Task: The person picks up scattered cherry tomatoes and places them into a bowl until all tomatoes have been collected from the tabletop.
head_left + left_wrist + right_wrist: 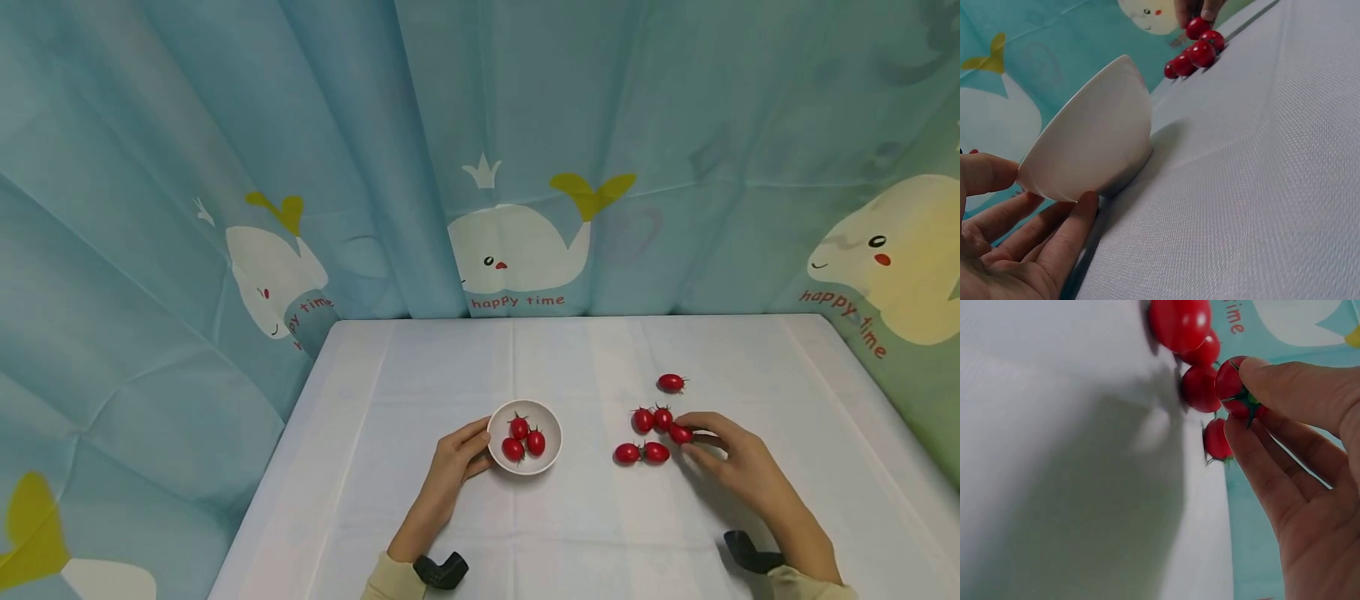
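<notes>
A small white bowl (553,450) stands on the white cloth with 3 cherry tomatoes (513,450) inside. My left hand (454,463) holds it from the left, thumb at the rim and fingers against the lower side, as the left wrist view shows. Over on the right, my right hand (731,458) pinches a red cherry tomato (1230,384) between thumb and fingertips; its green stem end shows in the right wrist view. This tomato appears raised off the cloth. Several other cherry tomatoes (642,420) lie close to that hand's left, and one tomato (671,382) sits apart behind them.
The white cloth-covered table (420,367) ends at the back against a blue curtain (360,150) printed with whales. A black wrist device (441,572) is worn on the left wrist, and another black device (752,553) on the right.
</notes>
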{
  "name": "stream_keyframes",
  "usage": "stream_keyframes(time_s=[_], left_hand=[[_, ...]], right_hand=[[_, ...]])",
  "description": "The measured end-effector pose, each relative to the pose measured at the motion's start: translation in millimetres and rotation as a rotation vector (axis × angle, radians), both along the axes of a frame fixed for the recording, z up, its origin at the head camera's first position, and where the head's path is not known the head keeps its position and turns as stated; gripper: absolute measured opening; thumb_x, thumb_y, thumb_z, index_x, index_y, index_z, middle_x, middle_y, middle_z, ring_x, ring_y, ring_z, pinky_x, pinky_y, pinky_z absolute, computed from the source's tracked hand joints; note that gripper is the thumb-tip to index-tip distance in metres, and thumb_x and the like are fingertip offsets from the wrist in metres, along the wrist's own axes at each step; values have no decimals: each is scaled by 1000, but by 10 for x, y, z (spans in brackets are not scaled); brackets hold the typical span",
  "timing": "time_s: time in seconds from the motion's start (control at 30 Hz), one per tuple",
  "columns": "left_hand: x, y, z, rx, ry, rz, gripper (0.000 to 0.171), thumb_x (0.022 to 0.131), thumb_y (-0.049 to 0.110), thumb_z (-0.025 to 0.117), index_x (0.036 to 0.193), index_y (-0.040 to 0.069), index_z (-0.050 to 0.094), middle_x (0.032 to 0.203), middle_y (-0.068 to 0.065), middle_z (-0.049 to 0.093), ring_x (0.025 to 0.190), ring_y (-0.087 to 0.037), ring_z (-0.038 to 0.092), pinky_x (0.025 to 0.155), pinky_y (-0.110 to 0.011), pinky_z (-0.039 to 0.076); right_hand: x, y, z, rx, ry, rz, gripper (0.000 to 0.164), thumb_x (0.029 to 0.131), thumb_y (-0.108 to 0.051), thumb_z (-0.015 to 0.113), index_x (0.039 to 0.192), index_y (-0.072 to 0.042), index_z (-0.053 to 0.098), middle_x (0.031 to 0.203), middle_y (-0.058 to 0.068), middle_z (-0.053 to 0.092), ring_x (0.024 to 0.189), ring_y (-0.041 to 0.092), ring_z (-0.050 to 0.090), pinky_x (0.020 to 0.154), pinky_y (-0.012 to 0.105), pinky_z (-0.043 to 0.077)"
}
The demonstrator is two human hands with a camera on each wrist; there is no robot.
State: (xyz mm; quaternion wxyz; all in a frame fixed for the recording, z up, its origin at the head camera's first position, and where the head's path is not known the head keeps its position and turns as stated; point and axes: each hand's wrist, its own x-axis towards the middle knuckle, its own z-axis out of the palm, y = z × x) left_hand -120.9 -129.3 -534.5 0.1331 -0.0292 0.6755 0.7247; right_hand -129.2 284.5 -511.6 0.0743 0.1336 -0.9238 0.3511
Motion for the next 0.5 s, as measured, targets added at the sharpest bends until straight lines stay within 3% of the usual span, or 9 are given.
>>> stream_keyframes(time_s=[0.2, 0.5], left_hand=[[-10, -3, -2, 7, 3, -3, 52, 107, 28, 59, 152, 4, 52, 155, -21, 53, 127, -21, 65, 99, -26, 60], [-9, -6, -2, 9, 8, -8, 53, 107, 29, 60, 153, 3, 51, 156, -21, 52, 129, -22, 65, 99, -26, 60]], right_hand=[[-45, -62, 69, -48, 59, 59, 52, 77, 9, 85, 123, -11, 70, 119, 10, 73, 107, -23, 50, 87, -3, 46], [-124, -261, 158, -123, 93, 149, 50, 79, 9, 84, 123, -11, 70, 117, 7, 73, 110, -17, 55, 92, 0, 48]])
